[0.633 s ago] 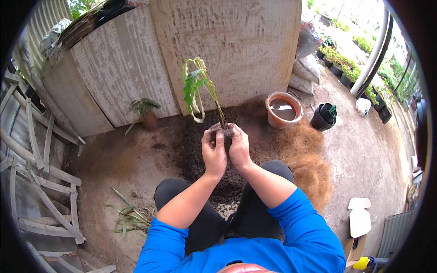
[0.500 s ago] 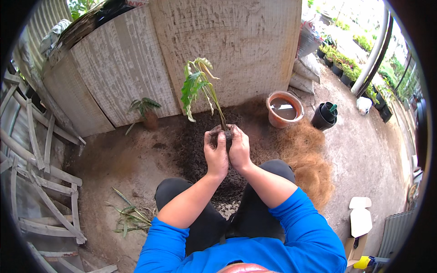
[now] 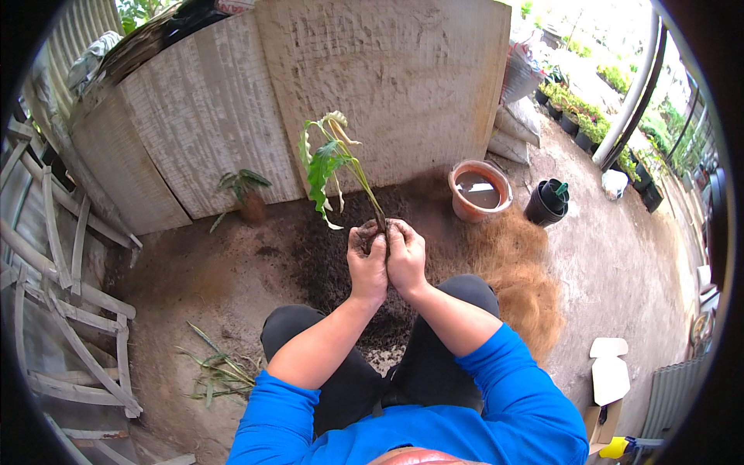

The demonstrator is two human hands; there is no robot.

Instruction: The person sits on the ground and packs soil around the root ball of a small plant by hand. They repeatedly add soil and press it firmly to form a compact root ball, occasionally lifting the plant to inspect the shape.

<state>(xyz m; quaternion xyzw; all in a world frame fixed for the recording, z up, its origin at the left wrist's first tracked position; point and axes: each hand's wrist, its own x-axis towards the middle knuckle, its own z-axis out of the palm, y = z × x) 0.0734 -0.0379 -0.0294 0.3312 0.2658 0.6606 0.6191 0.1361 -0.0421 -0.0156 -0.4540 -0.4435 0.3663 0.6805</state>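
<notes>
Both my hands are cupped together around the base of a leafy plant (image 3: 358, 172), its root end covered by my palms and fingers. My left hand (image 3: 367, 267) closes on it from the left, with dark soil on the fingers. From the other side my right hand (image 3: 406, 252) presses against it, thumbs side by side. The stems lean up and to the left, with a green leaf hanging and paler, curled leaves above. Beneath my hands lies a heap of dark soil (image 3: 329, 267) on the ground, between my knees.
An orange-brown bucket (image 3: 504, 203) of murky water and black pots (image 3: 547, 203) stand at the right. Brown fibre (image 3: 527, 287) lies nearer. A small fibre-wrapped plant (image 3: 252, 205) leans by the boards (image 3: 387, 93). Cut leaves (image 3: 221, 368) lie left, near stacked wooden frames (image 3: 70, 310).
The plant has tilted further left and sunk slightly, and my hands have turned a little with it. My grip stays cupped around its base. The whole view has shifted slightly.
</notes>
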